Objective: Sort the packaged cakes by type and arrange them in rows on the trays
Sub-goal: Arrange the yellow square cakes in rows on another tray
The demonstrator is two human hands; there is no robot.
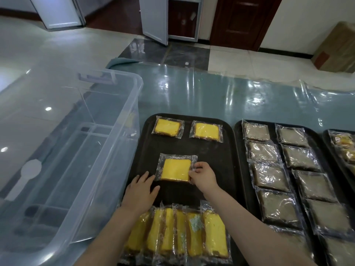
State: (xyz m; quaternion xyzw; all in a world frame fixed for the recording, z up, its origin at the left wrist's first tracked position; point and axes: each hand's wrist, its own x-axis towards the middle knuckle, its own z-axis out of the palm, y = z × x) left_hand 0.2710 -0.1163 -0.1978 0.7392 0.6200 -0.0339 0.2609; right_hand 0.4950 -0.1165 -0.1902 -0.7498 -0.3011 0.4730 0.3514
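Yellow cake (175, 169) pinched by right hand (202, 176), third laid flat on black tray (226, 169); left hand (141, 191) flat, empty. Leaning stack (178, 232) remains; brown tray (240, 143) looks full.

The right edge is cutting off the third tray (326, 134); forearms are hiding part of the stacked yellow cakes (176, 233)
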